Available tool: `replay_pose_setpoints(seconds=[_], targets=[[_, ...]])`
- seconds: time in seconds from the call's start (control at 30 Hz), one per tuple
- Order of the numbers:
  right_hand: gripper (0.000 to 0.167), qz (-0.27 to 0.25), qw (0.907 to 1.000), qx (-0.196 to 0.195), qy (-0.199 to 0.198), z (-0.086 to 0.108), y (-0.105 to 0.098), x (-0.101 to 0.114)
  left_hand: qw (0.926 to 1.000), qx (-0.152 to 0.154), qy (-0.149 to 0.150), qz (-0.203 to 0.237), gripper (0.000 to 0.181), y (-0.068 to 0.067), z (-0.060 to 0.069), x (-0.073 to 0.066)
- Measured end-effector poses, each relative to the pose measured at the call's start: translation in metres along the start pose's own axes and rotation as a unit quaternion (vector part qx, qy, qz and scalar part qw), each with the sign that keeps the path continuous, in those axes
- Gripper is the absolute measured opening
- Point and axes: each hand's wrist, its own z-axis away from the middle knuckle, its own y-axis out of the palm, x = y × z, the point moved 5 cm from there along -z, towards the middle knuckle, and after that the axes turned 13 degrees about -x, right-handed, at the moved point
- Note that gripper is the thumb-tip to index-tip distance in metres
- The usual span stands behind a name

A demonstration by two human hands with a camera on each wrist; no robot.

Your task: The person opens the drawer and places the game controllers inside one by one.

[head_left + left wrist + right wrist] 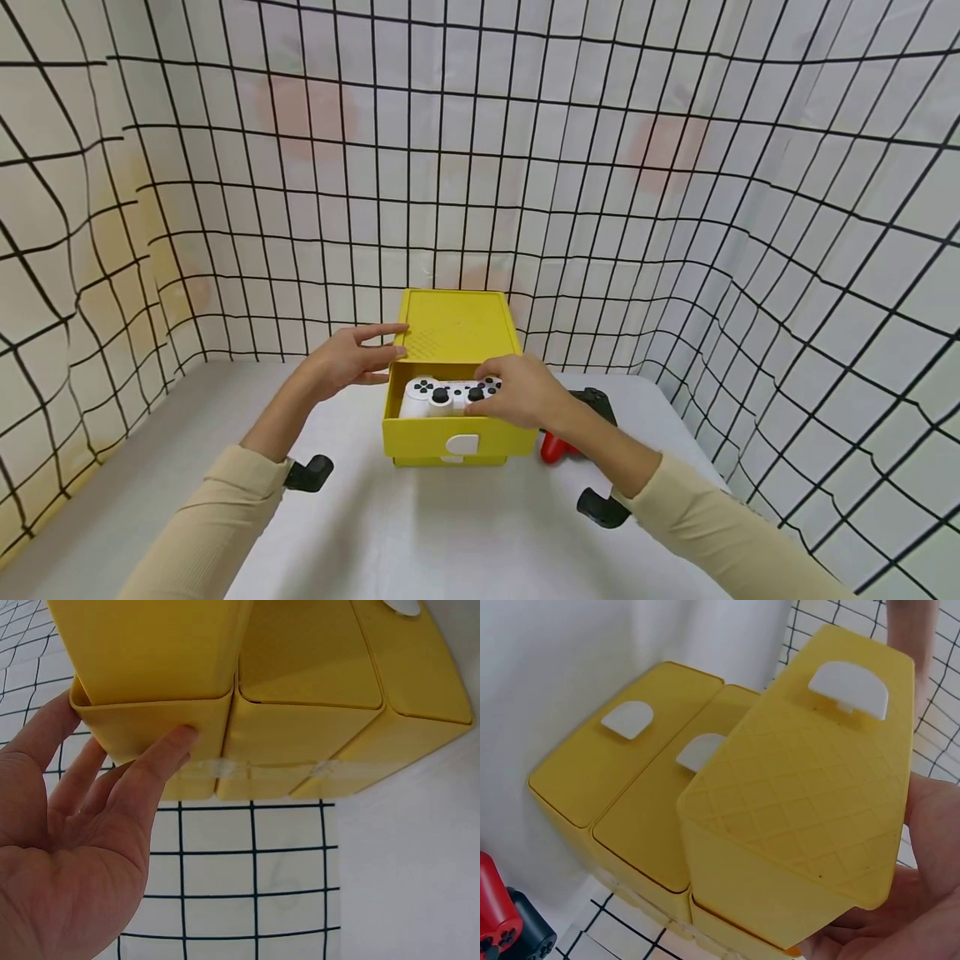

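A yellow drawer unit (pixel 457 325) stands on the table with its top drawer (pixel 420 437) pulled out. In that drawer sits a white game controller (pixel 422 400), its buttons and sticks facing up. My right hand (pixel 521 390) reaches over the drawer's right side and grips the controller's right end between thumb and fingers. In the right wrist view the drawer front (pixel 802 780) hides the controller and most of the fingers. My left hand (pixel 348 360) touches the unit's left side with extended fingers, seen in the left wrist view against the yellow casing (pixel 150 727).
Under my right forearm lie a red controller (pixel 553 448) and a black controller (pixel 596 404), right of the unit. Two closed drawers with white tabs, including the lower one (pixel 626 750), sit below. Black-grid netting (pixel 465 167) surrounds the white table (pixel 465 533).
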Motion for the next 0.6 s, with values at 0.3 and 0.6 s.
replay_pose_setpoints(seconds=[0.3,0.6], targets=[[0.05,0.005,0.9996,0.022,0.018,-0.0021,0.0008,-0.0014,1.0,0.005,0.001,0.006,0.061,0.0006,0.0006,-0.0009],[0.052,0.004,0.9991,0.037,0.018,-0.0027,0.0003,-0.0003,1.0,0.004,0.001,0.005,0.06,-0.0002,0.0005,-0.0006]])
